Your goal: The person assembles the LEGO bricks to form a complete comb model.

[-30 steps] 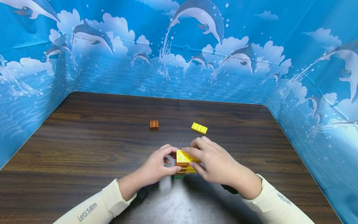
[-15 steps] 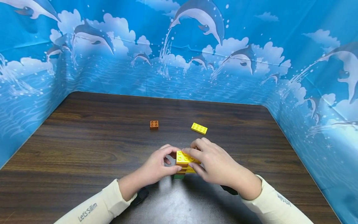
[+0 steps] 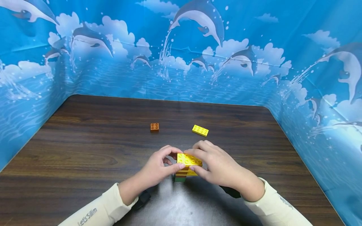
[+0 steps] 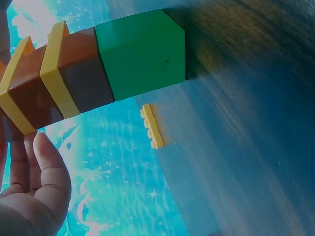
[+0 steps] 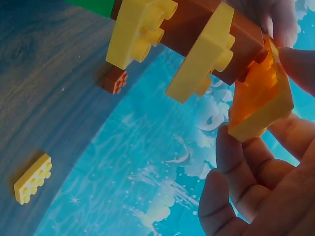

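A tower of toy building bricks (image 3: 181, 173) stands upright, with a green brick (image 4: 142, 56) at its foot and brown bricks alternating with thin yellow ones above. Its topmost piece is a studded yellow brick (image 3: 189, 159). My right hand (image 3: 219, 164) pinches that piece by its overhanging right end. In the right wrist view the top yellow brick (image 5: 263, 101) sits at a slant, with brown studs showing under its edge. My left hand (image 3: 154, 166) grips the tower's upper left end, thumb in front at the yellow brick's edge and fingers behind.
Behind the tower, a small brown brick (image 3: 154, 127) lies to the left and a flat yellow brick (image 3: 200, 130) to the right on the dark wooden table (image 3: 99, 141). A blue dolphin-print curtain (image 3: 127, 78) borders the table's back and sides.
My left thumb has shifted up from the tower's side to the front edge of the top yellow brick. The right hand keeps its pinch, and the head view has tilted slightly.
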A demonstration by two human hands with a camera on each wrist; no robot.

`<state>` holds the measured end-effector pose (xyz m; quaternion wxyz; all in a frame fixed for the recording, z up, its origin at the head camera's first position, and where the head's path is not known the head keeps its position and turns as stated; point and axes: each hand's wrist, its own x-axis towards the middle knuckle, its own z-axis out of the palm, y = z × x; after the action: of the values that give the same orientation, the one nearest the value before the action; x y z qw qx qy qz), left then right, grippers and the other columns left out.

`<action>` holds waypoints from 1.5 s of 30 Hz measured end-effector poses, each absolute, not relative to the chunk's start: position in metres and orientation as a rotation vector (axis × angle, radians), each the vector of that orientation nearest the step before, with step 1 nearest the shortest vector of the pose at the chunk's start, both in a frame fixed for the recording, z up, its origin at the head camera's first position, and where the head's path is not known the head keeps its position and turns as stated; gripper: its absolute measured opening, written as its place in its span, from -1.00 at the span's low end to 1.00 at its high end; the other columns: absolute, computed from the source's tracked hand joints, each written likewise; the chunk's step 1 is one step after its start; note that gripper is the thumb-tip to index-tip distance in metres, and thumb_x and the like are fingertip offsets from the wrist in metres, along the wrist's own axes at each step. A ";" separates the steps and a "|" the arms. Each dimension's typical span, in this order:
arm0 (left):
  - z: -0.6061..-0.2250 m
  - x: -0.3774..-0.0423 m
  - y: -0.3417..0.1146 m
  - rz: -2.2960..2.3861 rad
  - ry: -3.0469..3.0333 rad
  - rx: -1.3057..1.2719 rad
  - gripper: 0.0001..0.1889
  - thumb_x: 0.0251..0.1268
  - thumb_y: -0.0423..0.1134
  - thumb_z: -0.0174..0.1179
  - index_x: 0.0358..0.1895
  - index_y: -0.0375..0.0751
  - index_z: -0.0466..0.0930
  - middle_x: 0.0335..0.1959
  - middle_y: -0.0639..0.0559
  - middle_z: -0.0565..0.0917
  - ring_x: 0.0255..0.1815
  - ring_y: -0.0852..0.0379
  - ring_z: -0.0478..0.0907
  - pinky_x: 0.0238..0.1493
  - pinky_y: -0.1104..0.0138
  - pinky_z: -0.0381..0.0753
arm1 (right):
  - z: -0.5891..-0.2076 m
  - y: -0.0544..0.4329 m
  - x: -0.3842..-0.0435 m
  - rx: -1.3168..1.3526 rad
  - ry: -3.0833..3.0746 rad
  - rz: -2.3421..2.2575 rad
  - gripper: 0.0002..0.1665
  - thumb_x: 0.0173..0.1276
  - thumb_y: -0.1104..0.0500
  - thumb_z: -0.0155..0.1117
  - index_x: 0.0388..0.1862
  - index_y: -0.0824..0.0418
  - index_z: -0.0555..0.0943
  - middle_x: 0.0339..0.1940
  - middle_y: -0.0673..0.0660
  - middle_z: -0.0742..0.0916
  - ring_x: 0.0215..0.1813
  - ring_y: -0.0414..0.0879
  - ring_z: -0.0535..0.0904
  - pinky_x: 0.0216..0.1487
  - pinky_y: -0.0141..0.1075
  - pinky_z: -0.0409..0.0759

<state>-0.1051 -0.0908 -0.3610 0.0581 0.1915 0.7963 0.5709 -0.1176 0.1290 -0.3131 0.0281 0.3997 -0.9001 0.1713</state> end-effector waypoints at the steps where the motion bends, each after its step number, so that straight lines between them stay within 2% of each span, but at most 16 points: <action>1: -0.361 -0.105 -0.091 1.730 2.414 0.584 -0.68 0.25 -0.17 0.29 0.00 -0.23 0.58 -0.12 0.00 0.55 -0.05 -0.04 0.46 -0.14 0.35 0.56 | -0.314 0.129 -0.118 1.220 -2.789 0.555 -0.50 0.20 0.01 0.43 0.14 0.05 0.62 -0.09 -0.09 0.58 -0.11 -0.22 0.41 -0.16 -0.30 0.52; 5: -0.362 -0.105 -0.091 1.728 2.417 0.592 -0.69 0.23 -0.18 0.29 -0.01 -0.23 0.58 -0.13 0.00 0.55 -0.04 -0.15 0.45 -0.15 0.36 0.56 | -0.316 0.131 -0.118 1.190 -2.803 0.627 -0.55 0.23 0.00 0.41 0.10 0.04 0.63 -0.10 -0.11 0.57 -0.08 -0.24 0.42 -0.12 -0.28 0.54; 9: -0.362 -0.105 -0.091 1.725 2.419 0.592 -0.69 0.22 -0.19 0.30 -0.01 -0.23 0.59 -0.14 0.00 0.55 -0.04 -0.19 0.45 -0.15 0.36 0.56 | -0.318 0.132 -0.119 1.189 -2.795 0.656 -0.58 0.24 0.00 0.40 0.07 0.05 0.64 -0.12 -0.12 0.57 -0.10 -0.25 0.41 -0.14 -0.31 0.53; 35: -0.362 -0.107 -0.090 1.672 2.453 0.593 -0.70 0.21 -0.17 0.31 -0.03 -0.18 0.61 -0.15 0.04 0.56 -0.09 0.05 0.47 -0.14 0.34 0.56 | -0.323 0.130 -0.118 1.179 -2.781 0.599 -0.58 0.22 0.04 0.42 0.06 0.09 0.64 -0.12 -0.07 0.58 -0.14 -0.21 0.41 -0.19 -0.30 0.51; 45: -0.364 -0.107 -0.094 1.659 2.428 0.611 -0.69 0.26 -0.15 0.28 0.00 -0.19 0.60 -0.11 0.02 0.56 -0.03 -0.06 0.47 -0.11 0.34 0.56 | -0.323 0.129 -0.118 1.189 -2.769 0.581 -0.58 0.22 0.03 0.42 0.05 0.11 0.65 -0.15 -0.06 0.57 -0.17 -0.21 0.40 -0.25 -0.34 0.48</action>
<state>-0.1066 -0.0940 -0.3638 0.0690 0.2029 0.8065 0.5510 -0.1182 0.1291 -0.3229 0.0365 0.3871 -0.9017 0.1891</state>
